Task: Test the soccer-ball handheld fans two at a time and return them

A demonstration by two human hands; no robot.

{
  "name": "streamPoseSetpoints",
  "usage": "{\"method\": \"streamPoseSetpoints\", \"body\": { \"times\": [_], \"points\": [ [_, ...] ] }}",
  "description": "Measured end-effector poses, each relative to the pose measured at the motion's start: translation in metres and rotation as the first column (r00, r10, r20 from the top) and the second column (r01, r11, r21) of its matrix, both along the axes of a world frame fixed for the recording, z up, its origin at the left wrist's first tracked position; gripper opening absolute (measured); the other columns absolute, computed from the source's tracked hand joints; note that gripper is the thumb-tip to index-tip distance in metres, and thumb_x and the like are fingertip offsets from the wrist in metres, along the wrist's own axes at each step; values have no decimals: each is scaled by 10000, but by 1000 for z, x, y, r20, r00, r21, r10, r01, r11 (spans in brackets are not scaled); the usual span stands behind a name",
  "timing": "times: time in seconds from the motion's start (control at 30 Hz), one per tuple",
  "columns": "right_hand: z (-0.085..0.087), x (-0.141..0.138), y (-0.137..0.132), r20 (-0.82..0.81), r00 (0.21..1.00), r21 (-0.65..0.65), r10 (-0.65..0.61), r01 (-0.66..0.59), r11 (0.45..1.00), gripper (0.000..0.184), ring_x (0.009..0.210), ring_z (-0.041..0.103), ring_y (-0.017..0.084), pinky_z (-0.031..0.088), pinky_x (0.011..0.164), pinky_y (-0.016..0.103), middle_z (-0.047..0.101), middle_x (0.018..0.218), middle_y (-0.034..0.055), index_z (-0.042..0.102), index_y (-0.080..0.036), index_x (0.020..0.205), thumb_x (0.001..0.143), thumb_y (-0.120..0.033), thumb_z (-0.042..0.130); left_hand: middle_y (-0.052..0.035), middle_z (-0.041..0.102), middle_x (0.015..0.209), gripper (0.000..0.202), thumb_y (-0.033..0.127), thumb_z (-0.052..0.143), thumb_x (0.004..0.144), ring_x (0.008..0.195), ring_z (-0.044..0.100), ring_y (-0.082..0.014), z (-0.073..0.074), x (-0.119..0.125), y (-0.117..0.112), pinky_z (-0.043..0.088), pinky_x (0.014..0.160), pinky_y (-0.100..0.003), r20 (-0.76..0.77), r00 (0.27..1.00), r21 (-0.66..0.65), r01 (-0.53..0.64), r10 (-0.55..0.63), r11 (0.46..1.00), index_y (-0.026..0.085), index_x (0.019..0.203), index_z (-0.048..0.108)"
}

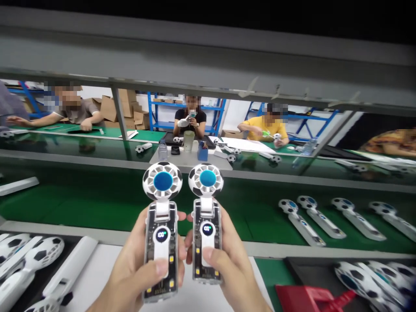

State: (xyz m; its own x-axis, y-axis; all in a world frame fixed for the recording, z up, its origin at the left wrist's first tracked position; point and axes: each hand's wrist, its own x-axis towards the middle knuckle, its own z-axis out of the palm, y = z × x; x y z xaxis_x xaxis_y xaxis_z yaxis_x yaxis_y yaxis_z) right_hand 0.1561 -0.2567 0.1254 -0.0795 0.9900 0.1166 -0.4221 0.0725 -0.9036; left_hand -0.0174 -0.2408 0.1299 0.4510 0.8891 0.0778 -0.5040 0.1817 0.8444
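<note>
Two handheld fans with football-pattern heads and blue centres stand upright side by side in front of me. My left hand (136, 268) grips the left fan (161, 225), thumb pressed on its white button strip. My right hand (227, 264) grips the right fan (206, 221), thumb on its lower body. Both small round displays are lit and show numbers. The fan heads rise above my fingers, over the green belt.
A green conveyor belt (97, 203) carries several fans (302, 223) at right. More fans lie in a tray at left (29, 260) and at lower right (367, 281), beside a red object (308, 299). Three people work across the belt behind a grey frame (208, 56).
</note>
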Motion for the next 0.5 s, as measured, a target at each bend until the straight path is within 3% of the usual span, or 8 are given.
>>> {"method": "streamPoseSetpoints", "body": {
  "times": [0.17, 0.33, 0.4, 0.5],
  "points": [
    [-1, -3, 7, -102, 992, 49, -74, 79, 996, 342, 606, 634, 159, 502, 580, 285, 666, 948, 45, 512, -214, 1184, 855, -260, 591, -12, 648, 841, 713, 464, 782, 705, 630, 613, -167, 1, -2, -2, 438, 588, -276, -93, 996, -27, -17, 14, 999, 335, 1314, 435],
    [-2, 3, 9, -86, 991, 75, -105, 112, 991, 172, 506, 613, 149, 418, 456, 233, 644, 845, 21, 513, -208, 1028, 863, -254, 502, -26, 664, 795, 666, 484, 734, 745, 621, 609, -176, 1, 0, -2, 454, 581, -282, -182, 981, 10, -62, 63, 998, 295, 1307, 429],
    [-4, 5, 8, -49, 991, 90, -121, 125, 988, 172, 511, 615, 154, 417, 449, 236, 646, 855, 20, 502, -217, 1033, 871, -274, 501, -30, 674, 792, 565, 471, 713, 777, 608, 608, -173, -2, 3, 0, 465, 576, -287, -198, 971, 81, -118, 132, 990, 277, 1248, 467],
    [-5, 4, 6, -28, 986, 140, -165, 168, 976, 185, 518, 613, 160, 443, 456, 258, 652, 863, 18, 486, -230, 1047, 869, -271, 518, -31, 689, 863, 324, 425, 684, 834, 586, 618, -159, -8, 8, 2, 467, 550, -282, -216, 921, 196, -285, 325, 938, 251, 1062, 534]
  ]
}}
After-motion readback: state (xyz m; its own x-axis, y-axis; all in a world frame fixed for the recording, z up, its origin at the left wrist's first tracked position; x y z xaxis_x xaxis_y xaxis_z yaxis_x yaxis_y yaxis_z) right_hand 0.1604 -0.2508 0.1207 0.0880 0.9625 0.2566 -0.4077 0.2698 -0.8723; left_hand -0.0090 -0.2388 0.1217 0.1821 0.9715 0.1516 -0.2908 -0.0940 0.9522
